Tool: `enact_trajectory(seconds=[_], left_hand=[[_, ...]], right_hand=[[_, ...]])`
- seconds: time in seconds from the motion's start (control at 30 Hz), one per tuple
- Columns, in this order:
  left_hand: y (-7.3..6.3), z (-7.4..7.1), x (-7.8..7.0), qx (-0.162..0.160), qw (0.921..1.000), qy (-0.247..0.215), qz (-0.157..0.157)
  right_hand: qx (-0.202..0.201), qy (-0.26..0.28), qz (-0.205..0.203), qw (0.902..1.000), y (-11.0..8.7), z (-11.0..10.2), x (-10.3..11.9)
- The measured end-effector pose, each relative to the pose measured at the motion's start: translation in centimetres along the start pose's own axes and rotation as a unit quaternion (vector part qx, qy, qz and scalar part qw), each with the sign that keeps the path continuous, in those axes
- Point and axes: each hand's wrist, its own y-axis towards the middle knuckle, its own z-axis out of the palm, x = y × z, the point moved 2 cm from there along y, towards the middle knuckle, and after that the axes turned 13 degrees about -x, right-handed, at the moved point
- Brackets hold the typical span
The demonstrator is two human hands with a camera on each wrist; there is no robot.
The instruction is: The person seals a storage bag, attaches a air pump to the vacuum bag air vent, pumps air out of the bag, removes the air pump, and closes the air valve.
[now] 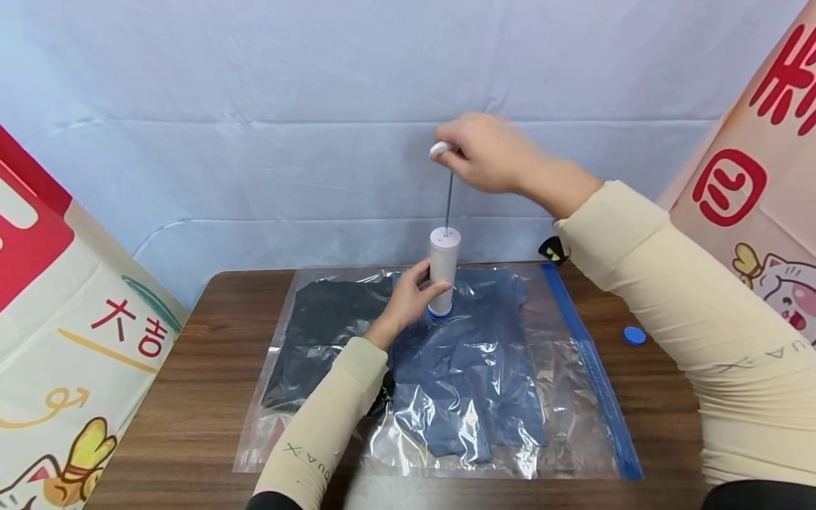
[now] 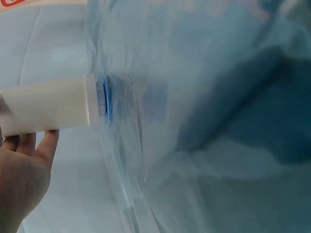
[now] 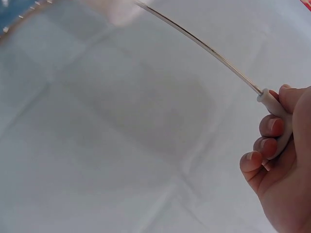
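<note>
A white hand pump (image 1: 444, 265) stands upright over a blue valve (image 1: 439, 312) on a clear vacuum storage bag (image 1: 561, 397). My left hand (image 1: 408, 299) grips the pump's barrel low down, thumb across its front. In the left wrist view the barrel (image 2: 48, 108) meets the blue valve ring (image 2: 108, 99) on the film. High above, my right hand (image 1: 491, 154) holds the white handle (image 3: 276, 104), fingers curled round it. The thin metal rod (image 1: 449, 202) is drawn far out of the barrel. Inside the bag lie a blue garment (image 1: 465, 382) and a black garment (image 1: 331, 326).
The bag lies on a brown wooden table (image 1: 210, 368), its blue zip edge (image 1: 596, 375) at the right. A small blue cap (image 1: 634, 335) sits right of it. A black object (image 1: 552, 250) is at the back edge. Pale cloth (image 1: 287, 142) hangs behind.
</note>
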Motion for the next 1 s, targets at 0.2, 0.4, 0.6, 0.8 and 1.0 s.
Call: enact_trajectory(seconds=[0.2, 0.4, 0.6, 0.8, 1.0], left_hand=[[0.0, -0.2, 0.1, 0.000, 1.0000, 0.009, 0.001], [-0.2, -0.2, 0.0, -0.003, 0.9999, 0.012, -0.001], [0.0, 0.0, 0.0, 0.003, 1.0000, 0.002, 0.003], [0.0, 0.0, 0.1, 0.001, 1.0000, 0.000, 0.001], [0.0, -0.1, 0.1, 0.000, 1.0000, -0.003, 0.003]], right_hand=[[-0.041, -0.016, 0.016, 0.9989, 1.6, -3.3, 0.5], [-0.033, -0.044, 0.022, 0.9983, 2.1, -3.9, 1.1], [-0.020, -0.054, 0.006, 0.9983, 1.5, -2.7, 1.2], [0.037, -0.024, 0.015, 0.9989, 0.2, 0.2, 0.4], [0.077, -0.015, 0.013, 0.9969, -1.8, 3.5, -0.3]])
